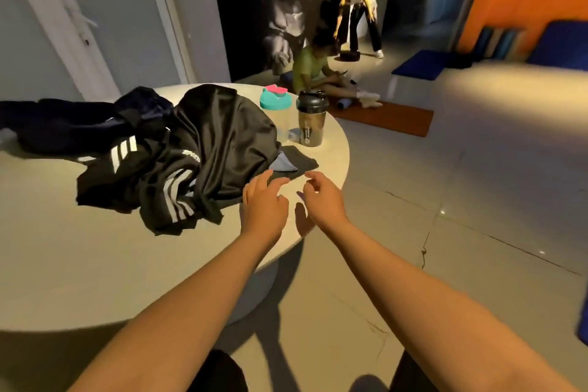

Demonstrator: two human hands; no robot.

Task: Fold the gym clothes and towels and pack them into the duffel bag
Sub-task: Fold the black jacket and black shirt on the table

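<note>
From the head view there is a round table (95,264) with a messy pile of gym clothes on it. The biggest thing is a black jacket (203,149) with white stripes, all bunched up in the middle. Some more dark blue clothes (63,124) lie far off on the left side. A small dark towel (300,161) lies flat on the right side of the table, near the edge, and its left part is tucked under the jacket. A bit of light blue cloth (284,165) sits on it, right beside the jacket. The towel is just past both hands, a little farther away on the table. The left hand (265,200) is wide, with fingers (280,183) stretched out, and the tips are at the towel's near edge. I cannot tell if they touch it. The right hand (323,197) holds nothing, its fingers are loosely bent, and it hangs just beside the towel's near right corner. I think the left hand is a tiny bit closer. The towel's near edge runs left to right in front of the fingers, so a short reach away from the body should get it. Behind the towel stand a dark bottle (311,119) and a bottle with a teal lid (275,99). I see no bag anywhere.
</note>
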